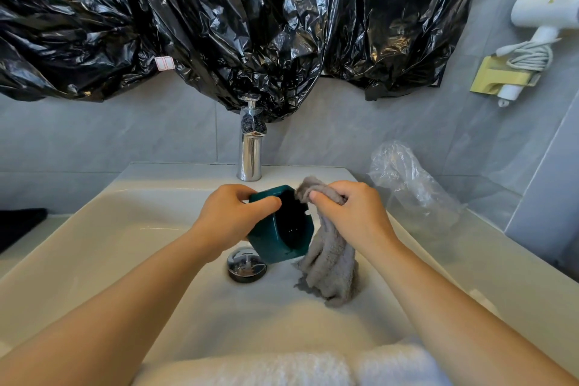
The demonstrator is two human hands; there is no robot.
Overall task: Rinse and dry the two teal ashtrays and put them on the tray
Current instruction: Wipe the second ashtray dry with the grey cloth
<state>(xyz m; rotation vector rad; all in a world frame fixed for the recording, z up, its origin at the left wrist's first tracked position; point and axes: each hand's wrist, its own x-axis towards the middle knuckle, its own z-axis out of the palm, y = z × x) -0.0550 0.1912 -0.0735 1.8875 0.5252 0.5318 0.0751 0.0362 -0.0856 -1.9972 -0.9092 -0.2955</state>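
Note:
My left hand (pixel 233 218) grips one teal ashtray (pixel 285 229) over the white sink basin (pixel 131 229), tilted on its side with its dark hollow facing right. My right hand (pixel 351 210) holds a grey cloth (pixel 329 263) bunched at the ashtray's upper right rim. The rest of the cloth hangs down beside the ashtray toward the basin floor. Only this one ashtray is in view, and no tray shows.
A chrome tap (pixel 249 147) stands behind the basin and a chrome drain plug (pixel 246 264) lies below the ashtray. Crumpled clear plastic (pixel 410 188) sits on the counter at right. Black plastic sheeting (pixel 219 16) covers the wall above. A white towel (pixel 282 368) lies at the near edge.

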